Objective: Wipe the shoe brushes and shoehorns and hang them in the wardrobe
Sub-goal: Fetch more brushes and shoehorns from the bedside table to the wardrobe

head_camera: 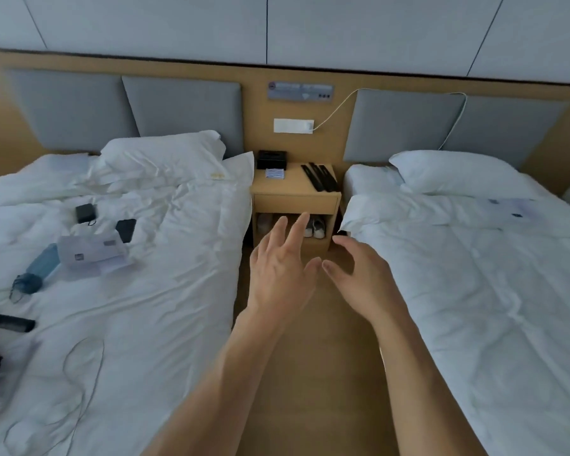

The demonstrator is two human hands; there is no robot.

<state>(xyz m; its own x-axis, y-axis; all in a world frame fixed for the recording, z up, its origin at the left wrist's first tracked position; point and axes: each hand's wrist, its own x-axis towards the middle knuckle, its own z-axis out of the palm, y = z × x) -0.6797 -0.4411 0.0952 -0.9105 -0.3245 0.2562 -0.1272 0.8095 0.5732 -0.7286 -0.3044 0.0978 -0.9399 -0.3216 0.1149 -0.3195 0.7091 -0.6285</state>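
Several long black shoe brushes and shoehorns (320,177) lie side by side on the right half of a wooden nightstand (295,199) between two beds. A folded blue-and-white striped cloth (274,173) rests on the nightstand's left half. My left hand (280,268) and my right hand (364,274) are both stretched forward over the floor, short of the nightstand. Both have their fingers spread and hold nothing.
A black tissue box (272,159) stands at the nightstand's back, white shoes (315,227) sit in its lower shelf. The left bed (112,291) carries a blue bottle, phone, papers, a black pouch and cables. The right bed (474,274) flanks the wooden floor aisle (313,373).
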